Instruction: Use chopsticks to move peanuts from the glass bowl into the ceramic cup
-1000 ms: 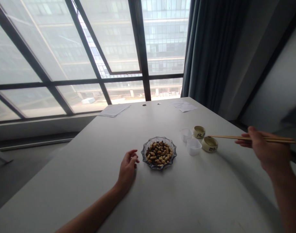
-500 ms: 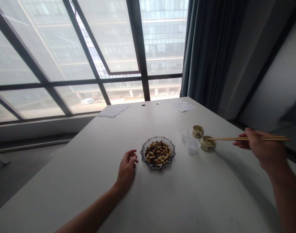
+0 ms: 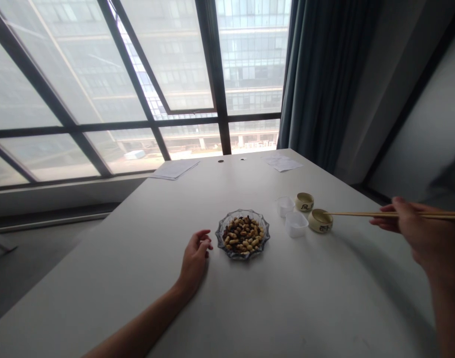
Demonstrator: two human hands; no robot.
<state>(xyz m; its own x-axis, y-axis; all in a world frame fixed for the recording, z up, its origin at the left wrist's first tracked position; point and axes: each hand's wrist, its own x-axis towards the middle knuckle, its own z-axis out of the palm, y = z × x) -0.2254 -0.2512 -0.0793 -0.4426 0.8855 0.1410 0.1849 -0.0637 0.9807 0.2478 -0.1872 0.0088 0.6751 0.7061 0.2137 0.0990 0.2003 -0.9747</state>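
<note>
Chopsticks (image 3: pixel 356 214), head view: slim, straight, wood-coloured, in right hand (image 3: pixel 430 228), fingers closed round them, tips at squat cream cup (image 3: pixel 320 227) with dark glyph. Left hand (image 3: pixel 194 256) just beside scalloped glass bowl (image 3: pixel 243 257), fingers released, loosely curled; peanuts (image 3: pixel 246 234) inside, tan, bumpy. Bench (image 3: pixel 257 308) smooth, white. Clear plastic tubs (image 3: pixel 296 227) near cup.

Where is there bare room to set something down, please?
Bare table lies between the glass bowl and the far papers, left of the left hand, and on the bowl's near side. Right of the bowl is crowded: two plastic tubs, two cups, and the right hand's chopsticks ending at the nearer cup.
</note>
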